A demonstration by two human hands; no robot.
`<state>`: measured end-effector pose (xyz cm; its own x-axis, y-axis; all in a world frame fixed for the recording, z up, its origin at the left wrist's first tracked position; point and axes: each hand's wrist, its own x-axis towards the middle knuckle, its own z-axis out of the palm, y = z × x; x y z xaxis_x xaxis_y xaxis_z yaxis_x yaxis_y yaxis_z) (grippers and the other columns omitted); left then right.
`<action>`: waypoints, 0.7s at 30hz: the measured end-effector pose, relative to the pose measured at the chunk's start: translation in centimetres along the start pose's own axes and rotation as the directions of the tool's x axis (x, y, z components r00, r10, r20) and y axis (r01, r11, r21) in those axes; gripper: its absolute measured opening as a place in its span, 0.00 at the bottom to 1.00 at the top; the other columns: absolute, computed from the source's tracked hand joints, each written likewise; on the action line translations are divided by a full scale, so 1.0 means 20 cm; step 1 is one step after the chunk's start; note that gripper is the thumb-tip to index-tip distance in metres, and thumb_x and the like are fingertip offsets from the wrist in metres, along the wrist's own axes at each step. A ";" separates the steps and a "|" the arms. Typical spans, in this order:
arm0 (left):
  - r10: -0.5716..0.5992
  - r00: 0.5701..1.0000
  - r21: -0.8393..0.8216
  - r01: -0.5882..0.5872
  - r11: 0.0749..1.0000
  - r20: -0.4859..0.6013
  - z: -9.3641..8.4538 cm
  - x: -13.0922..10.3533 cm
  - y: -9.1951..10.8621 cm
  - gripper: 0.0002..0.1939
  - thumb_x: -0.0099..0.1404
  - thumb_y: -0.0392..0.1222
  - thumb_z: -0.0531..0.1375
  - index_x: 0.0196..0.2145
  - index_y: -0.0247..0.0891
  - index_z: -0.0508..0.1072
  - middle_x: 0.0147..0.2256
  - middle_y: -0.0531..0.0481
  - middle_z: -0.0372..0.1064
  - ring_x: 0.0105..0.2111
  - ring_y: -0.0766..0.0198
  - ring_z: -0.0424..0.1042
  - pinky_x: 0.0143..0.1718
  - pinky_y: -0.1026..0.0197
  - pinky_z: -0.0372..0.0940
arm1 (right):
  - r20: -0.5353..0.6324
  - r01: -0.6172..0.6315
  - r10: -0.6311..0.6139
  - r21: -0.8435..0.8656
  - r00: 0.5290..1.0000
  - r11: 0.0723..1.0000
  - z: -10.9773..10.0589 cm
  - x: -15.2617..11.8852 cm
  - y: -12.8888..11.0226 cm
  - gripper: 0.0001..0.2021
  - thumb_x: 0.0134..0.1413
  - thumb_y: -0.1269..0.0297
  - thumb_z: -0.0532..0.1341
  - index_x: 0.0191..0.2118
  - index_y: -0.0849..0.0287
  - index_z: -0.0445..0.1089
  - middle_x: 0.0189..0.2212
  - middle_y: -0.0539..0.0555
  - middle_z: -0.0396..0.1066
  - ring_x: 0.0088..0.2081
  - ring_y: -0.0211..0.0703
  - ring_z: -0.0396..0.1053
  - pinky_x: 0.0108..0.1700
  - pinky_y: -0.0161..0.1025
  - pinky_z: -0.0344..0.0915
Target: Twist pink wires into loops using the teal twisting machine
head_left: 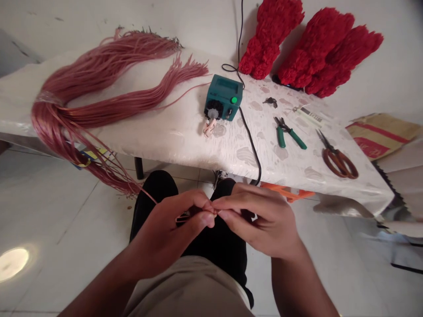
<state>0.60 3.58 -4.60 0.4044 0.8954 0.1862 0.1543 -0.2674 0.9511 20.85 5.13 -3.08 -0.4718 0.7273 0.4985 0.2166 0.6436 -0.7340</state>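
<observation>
Over my lap, both hands meet at the fingertips. My left hand (178,224) is closed in a pinch on a pink cord (148,195), which runs back up to a large hanging bundle of pink cords (54,110). My right hand (261,215) also pinches, its thumb and forefinger meeting the same cord at the left fingertips. The fingers mostly cover the bit between them, so its details are too small to tell.
On the table (185,141) stand a teal machine (223,97) with a black cable, green-handled pliers (289,133), brown-handled scissors (337,158) and a small black item (271,102). Red flower bunches (313,53) stand behind. A paper sack (380,136) is at right.
</observation>
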 end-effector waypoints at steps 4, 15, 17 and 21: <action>-0.013 0.996 -0.128 0.024 0.992 0.084 -0.01 0.01 -0.01 0.10 0.70 0.37 0.55 0.30 0.41 0.72 0.26 0.52 0.72 0.25 0.66 0.68 0.25 0.67 0.65 | 0.065 0.003 -0.005 0.033 0.998 0.999 -0.04 0.02 -0.01 0.08 0.60 0.75 0.64 0.40 0.56 0.76 0.26 0.47 0.70 0.24 0.32 0.62 0.25 0.31 0.61; 0.223 0.963 0.043 -0.219 0.975 -0.152 0.02 0.01 -0.03 0.11 0.65 0.31 0.62 0.44 0.43 0.76 0.37 0.48 0.74 0.37 0.62 0.74 0.37 0.60 0.71 | 0.091 -0.227 0.213 0.184 0.973 0.956 -0.01 -0.01 0.01 0.07 0.63 0.66 0.63 0.32 0.58 0.70 0.25 0.47 0.66 0.26 0.32 0.62 0.27 0.32 0.59; 0.328 0.933 0.135 -0.309 0.941 -0.150 0.02 0.01 -0.02 0.16 0.64 0.27 0.62 0.47 0.44 0.76 0.37 0.48 0.74 0.37 0.63 0.74 0.37 0.61 0.72 | 0.073 -0.230 0.219 0.213 0.973 0.950 0.01 -0.02 0.02 0.08 0.64 0.67 0.63 0.32 0.58 0.70 0.25 0.47 0.66 0.26 0.32 0.62 0.27 0.32 0.59; 0.277 0.947 0.066 -0.270 0.961 -0.161 0.02 0.01 -0.01 0.16 0.64 0.25 0.62 0.43 0.45 0.78 0.33 0.51 0.75 0.32 0.66 0.74 0.33 0.63 0.71 | -0.002 -0.218 0.224 0.211 0.975 0.953 0.03 -0.04 0.02 0.05 0.61 0.69 0.65 0.33 0.57 0.71 0.26 0.47 0.67 0.27 0.34 0.63 0.28 0.33 0.61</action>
<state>1.02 3.71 -4.94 0.2807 0.8312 0.4799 0.0986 -0.5223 0.8470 20.76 4.71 -4.14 -0.4096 0.8534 0.3224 0.1291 0.4041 -0.9056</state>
